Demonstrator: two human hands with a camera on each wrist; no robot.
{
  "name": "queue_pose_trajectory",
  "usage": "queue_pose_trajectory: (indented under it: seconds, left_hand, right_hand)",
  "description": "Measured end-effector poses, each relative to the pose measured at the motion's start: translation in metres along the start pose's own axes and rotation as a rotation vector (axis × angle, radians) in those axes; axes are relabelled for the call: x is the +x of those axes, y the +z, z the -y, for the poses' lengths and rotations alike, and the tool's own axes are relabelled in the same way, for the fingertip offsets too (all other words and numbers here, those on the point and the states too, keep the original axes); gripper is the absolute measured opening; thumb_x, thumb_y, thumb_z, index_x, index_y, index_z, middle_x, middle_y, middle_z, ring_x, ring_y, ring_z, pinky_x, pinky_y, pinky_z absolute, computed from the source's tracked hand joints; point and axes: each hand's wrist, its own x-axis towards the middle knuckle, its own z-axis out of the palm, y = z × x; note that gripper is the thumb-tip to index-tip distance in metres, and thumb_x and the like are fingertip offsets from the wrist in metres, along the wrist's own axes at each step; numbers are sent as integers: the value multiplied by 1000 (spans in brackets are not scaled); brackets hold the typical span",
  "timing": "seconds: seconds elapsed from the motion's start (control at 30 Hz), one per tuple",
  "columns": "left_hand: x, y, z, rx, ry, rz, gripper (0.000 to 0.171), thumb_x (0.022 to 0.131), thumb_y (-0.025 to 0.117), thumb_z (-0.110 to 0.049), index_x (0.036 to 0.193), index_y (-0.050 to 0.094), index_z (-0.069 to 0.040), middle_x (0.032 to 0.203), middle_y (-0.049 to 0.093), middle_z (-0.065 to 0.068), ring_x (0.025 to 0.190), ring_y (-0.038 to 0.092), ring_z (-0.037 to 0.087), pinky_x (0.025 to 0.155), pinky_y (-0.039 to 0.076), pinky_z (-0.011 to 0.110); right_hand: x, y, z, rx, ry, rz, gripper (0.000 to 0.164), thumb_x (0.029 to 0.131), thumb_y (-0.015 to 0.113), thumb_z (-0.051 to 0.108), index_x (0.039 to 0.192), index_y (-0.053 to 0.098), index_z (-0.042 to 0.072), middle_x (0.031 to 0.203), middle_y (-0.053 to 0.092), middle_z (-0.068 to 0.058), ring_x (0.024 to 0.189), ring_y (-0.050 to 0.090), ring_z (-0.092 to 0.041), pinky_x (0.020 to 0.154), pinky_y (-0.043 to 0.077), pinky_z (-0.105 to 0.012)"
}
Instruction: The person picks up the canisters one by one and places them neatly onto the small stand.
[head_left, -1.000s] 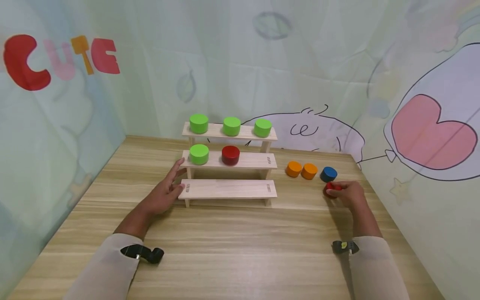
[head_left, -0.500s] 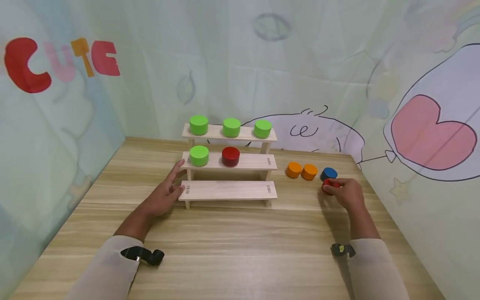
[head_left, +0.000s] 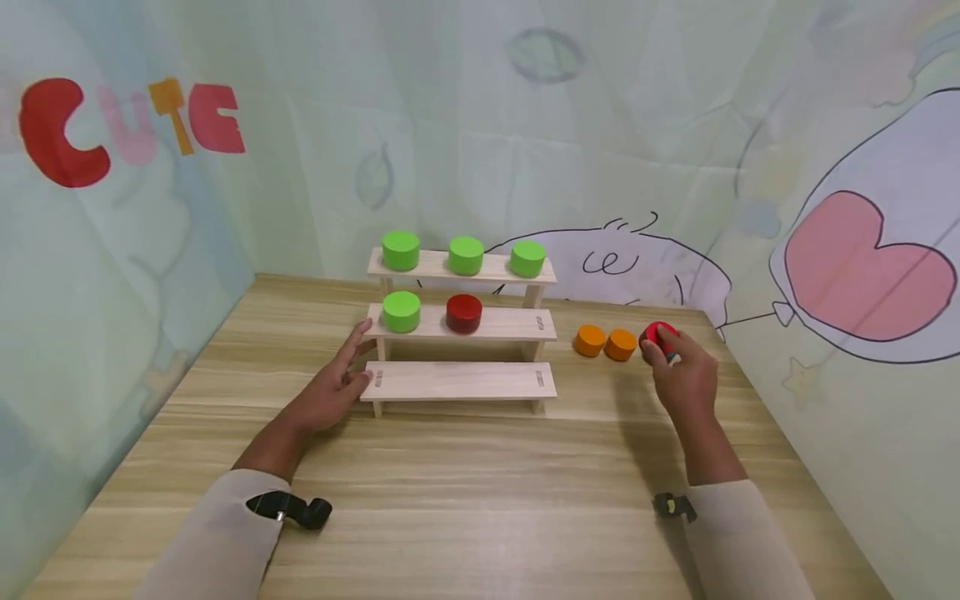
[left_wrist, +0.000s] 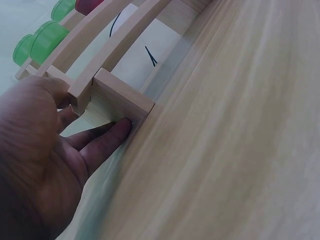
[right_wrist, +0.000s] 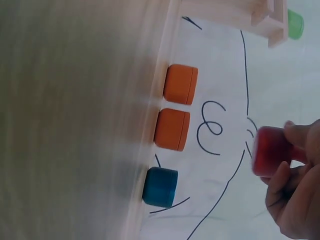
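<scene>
My right hand (head_left: 686,379) pinches a red round block (head_left: 660,337) between thumb and fingers. In the right wrist view this red block (right_wrist: 272,151) is held off the table, apart from the blue round block (right_wrist: 160,187). My left hand (head_left: 330,392) touches the left end of a three-step wooden stand (head_left: 457,381). In the left wrist view, its thumb lies at the lowest step's corner and its other fingers (left_wrist: 107,145) reach to the side below. A light green block (head_left: 401,312) and a dark red block (head_left: 463,314) sit on the middle step.
Three light green blocks, one the middle block (head_left: 466,256), stand along the top step. Two orange blocks, the left one (head_left: 589,341) and the right one (head_left: 620,345), lie on the table (head_left: 480,500) right of the stand. A printed cloth wall (head_left: 457,125) closes the back and sides.
My right hand has lifted the red block from the table and carried it up and slightly left, in front of the blue block in the head view. The left hand stays at the stand.
</scene>
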Motion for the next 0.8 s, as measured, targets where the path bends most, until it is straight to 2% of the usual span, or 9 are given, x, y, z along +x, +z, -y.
queue_pose_trajectory:
  seconds: [0.27, 0.37, 0.6, 0.63, 0.7, 0.8]
  left_hand:
    - [0, 1, -1, -1, -10, -3, 83, 116, 44, -16, 174, -7, -47, 180, 23, 27, 160, 33, 58, 123, 36, 75]
    - [1, 1, -2, -6, -12, 3, 83, 117, 44, -17, 174, -7, -48, 180, 22, 27, 160, 34, 59, 122, 37, 74]
    - [4, 0, -4, -6, -18, 6, 82, 117, 43, -16, 174, -7, -49, 181, 21, 25, 159, 35, 58, 122, 38, 74]
    - [4, 0, -4, -7, -19, 6, 82, 117, 43, -16, 174, -7, -49, 181, 21, 25, 159, 35, 58, 122, 38, 73]
    - [3, 0, -4, -6, -20, 8, 83, 117, 43, -16, 174, -7, -48, 181, 20, 25, 159, 35, 59, 121, 39, 73]
    - [1, 1, -4, -6, -22, 4, 83, 117, 43, -15, 174, -7, -46, 181, 20, 26, 160, 32, 59, 123, 37, 74]
  right_hand:
    - [-2, 6, 14, 16, -209, -165, 44, 103, 77, 17, 142, 70, -2, 138, 70, -31, 127, 67, -52, 105, 56, -67]
    - [-3, 7, 22, 33, -239, -195, 44, 103, 77, 16, 143, 70, -1, 139, 71, -28, 129, 68, -50, 100, 59, -67]
    - [1, 10, 43, 107, -295, -227, 45, 102, 78, 18, 141, 71, -3, 144, 69, -30, 136, 66, -50, 100, 61, -64]
    - [1, 11, 46, 112, -303, -233, 44, 102, 78, 17, 141, 71, -3, 144, 69, -30, 136, 66, -49, 98, 62, -62]
    - [3, 12, 52, 120, -312, -230, 44, 102, 78, 18, 141, 71, -1, 144, 70, -28, 136, 68, -47, 94, 66, -45]
    - [5, 13, 62, 150, -343, -208, 44, 102, 77, 18, 142, 71, 1, 143, 71, -25, 129, 70, -43, 85, 56, -15]
